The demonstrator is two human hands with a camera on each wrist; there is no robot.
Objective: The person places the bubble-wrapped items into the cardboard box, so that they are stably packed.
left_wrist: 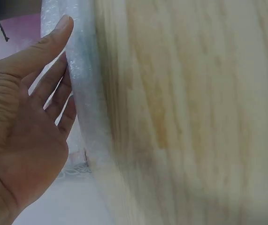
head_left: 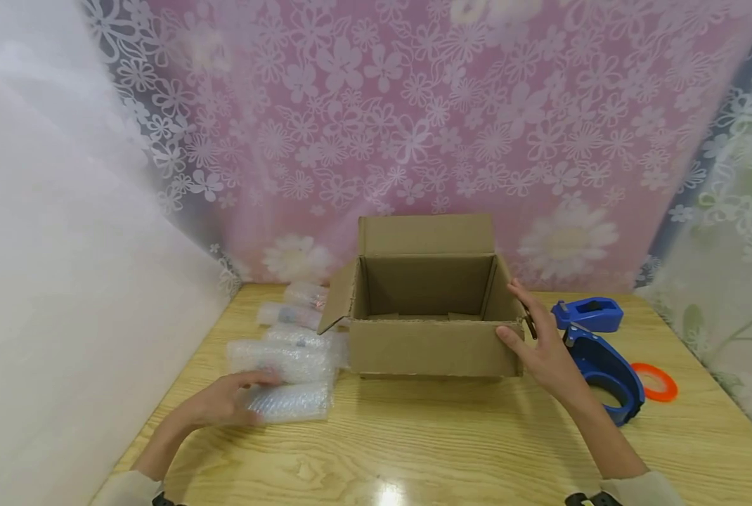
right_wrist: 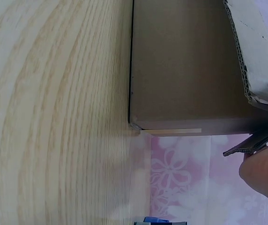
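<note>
An open cardboard box [head_left: 436,348] stands on the table, its back flap [head_left: 426,235] raised and its left flap tilted outward. My right hand [head_left: 547,355] grips the box at its front right corner, thumb on the front flap and fingers at the right flap. In the right wrist view the thumb and part of the hand [right_wrist: 267,173] show at the flaps. My left hand [head_left: 221,402] is at the left end of the nearest bubble-wrapped roll [head_left: 294,402]. In the left wrist view its thumb and spread, fairly straight fingers lie along the bubble wrap [left_wrist: 84,70].
Several more bubble-wrapped rolls [head_left: 277,355] lie left of the box, the far ones close to its left flap. To the right are a small blue tape dispenser [head_left: 587,316], a larger blue tape dispenser [head_left: 632,386] and an orange ring [head_left: 670,386]. A flowered curtain [head_left: 414,126] hangs behind.
</note>
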